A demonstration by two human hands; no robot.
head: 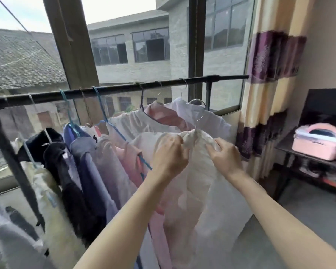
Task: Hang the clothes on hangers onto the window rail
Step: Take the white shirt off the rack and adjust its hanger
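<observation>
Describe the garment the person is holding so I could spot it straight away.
Start at the black window rail and look under its right half, toward the striped curtain. The white garment hangs nearest the viewer, its collar pinched by the left hand and right hand. Its neighbours go untouched.

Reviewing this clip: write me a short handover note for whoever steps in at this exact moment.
Left hand and right hand both pinch the collar of a pale garment, held in front of the rail.
Done: several clothes on hangers already hang along the rail, dark ones at the left, pink and white ones further right.
Left: this garment's hanger hook is hard to make out and looks not yet on the rail; hook it on.
</observation>
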